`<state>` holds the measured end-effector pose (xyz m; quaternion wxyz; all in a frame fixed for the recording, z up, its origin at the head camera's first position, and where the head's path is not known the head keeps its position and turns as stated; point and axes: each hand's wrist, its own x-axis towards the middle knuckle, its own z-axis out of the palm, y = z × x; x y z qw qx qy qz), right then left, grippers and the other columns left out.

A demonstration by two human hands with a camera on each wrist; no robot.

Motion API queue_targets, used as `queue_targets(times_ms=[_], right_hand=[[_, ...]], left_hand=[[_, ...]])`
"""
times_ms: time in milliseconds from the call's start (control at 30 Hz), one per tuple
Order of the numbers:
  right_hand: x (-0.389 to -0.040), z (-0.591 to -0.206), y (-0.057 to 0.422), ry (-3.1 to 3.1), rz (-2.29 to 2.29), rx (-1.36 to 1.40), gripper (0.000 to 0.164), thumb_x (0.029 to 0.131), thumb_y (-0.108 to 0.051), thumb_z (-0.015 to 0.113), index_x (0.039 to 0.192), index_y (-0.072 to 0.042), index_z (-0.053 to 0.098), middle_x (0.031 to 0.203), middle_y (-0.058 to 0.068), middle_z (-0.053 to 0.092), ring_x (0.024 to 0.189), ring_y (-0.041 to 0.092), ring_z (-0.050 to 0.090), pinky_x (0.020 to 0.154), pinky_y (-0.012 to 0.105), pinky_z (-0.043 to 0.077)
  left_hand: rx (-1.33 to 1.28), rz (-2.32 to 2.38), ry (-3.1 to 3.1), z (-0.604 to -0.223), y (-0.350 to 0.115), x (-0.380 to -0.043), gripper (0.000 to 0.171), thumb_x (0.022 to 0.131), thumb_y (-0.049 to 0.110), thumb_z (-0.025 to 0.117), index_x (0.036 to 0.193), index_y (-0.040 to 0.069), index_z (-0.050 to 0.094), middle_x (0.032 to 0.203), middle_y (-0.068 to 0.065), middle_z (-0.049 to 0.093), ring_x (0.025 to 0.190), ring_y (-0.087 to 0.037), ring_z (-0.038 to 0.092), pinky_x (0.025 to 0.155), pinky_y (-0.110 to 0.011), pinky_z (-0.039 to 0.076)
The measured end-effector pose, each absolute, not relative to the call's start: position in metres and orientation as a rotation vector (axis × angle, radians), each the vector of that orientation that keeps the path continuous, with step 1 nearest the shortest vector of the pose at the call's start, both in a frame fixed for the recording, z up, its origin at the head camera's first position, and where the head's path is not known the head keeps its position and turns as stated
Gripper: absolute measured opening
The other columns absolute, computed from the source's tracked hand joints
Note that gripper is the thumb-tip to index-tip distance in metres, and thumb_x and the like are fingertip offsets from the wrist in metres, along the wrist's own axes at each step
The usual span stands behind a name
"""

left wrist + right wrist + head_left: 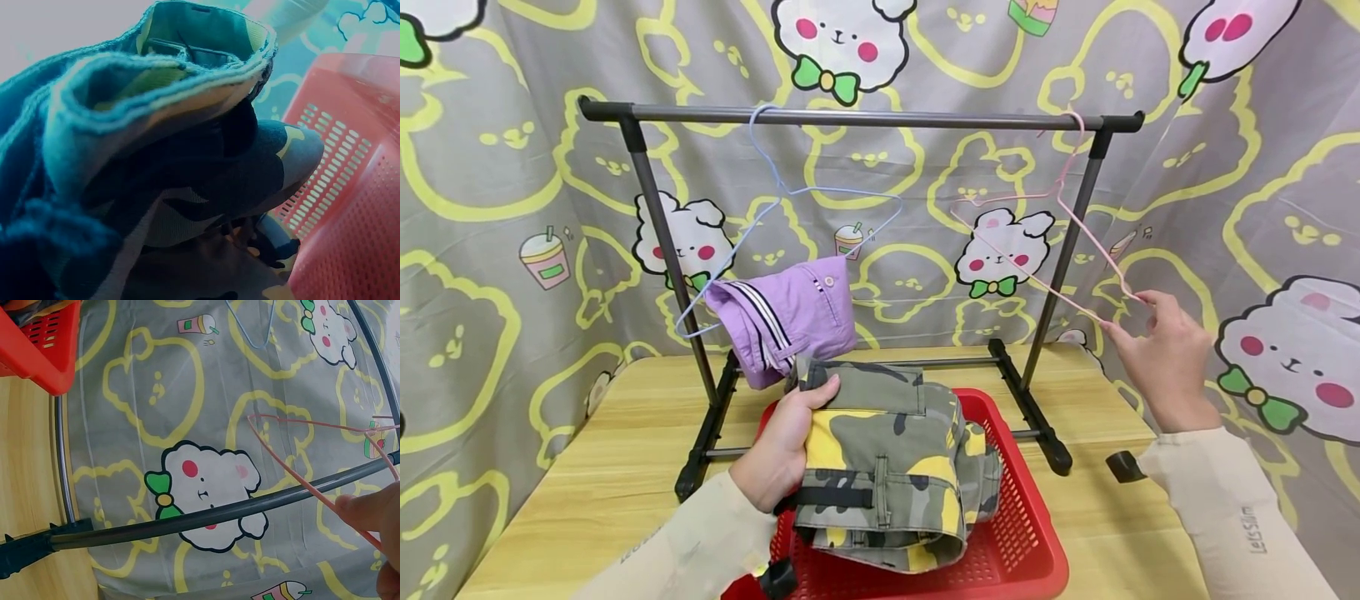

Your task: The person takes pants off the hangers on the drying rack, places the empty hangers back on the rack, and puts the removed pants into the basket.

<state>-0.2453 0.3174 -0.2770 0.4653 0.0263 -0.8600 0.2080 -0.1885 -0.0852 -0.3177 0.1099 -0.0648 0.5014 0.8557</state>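
My left hand grips folded camouflage pants in grey, yellow and black, thumb on top, over a red basket. In the left wrist view the open waistband of the pants fills much of the picture, and that hand's fingers are hidden. On the right, my right hand pinches the lower corner of a pink wire hanger, whose hook sits on the rail. The right wrist view shows the thumb of the right hand against the pink hanger's wire.
A grey metal rack with black feet stands on the wooden table. Folded purple pants hang from a blue hanger at the left. Behind is a patterned grey curtain.
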Motion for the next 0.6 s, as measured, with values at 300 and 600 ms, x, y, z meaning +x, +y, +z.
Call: queue_targets(times_ms=[300, 600], right_hand=[[-0.244, -0.279, 0.318, -2.079, 0.529, 0.083, 0.054, 0.069, -0.010, 0.079, 0.114, 0.005, 0.054, 0.069, 0.013, 0.042, 0.068, 0.028, 0.036, 0.064, 0.042, 0.023], [-0.245, -0.283, 0.320, -2.003, 0.570, 0.127, 0.053, 0.067, -0.009, 0.080, 0.112, 0.006, 0.056, 0.074, 0.016, 0.045, 0.079, 0.033, 0.040, 0.073, 0.045, 0.027]], left_hand=[[-0.176, 2.472, 1.470, -0.325, -0.084, -0.185, 0.034, 0.088, 0.026, 0.060, 0.112, 0.006, 0.046, 0.091, -0.008, 0.065, 0.080, -0.021, 0.063, 0.071, -0.040, 0.052], [-0.192, 2.422, 1.535, -0.329, -0.088, -0.179, 0.037, 0.087, 0.022, 0.062, 0.114, 0.005, 0.042, 0.091, -0.008, 0.064, 0.078, -0.022, 0.064, 0.070, -0.041, 0.053]])
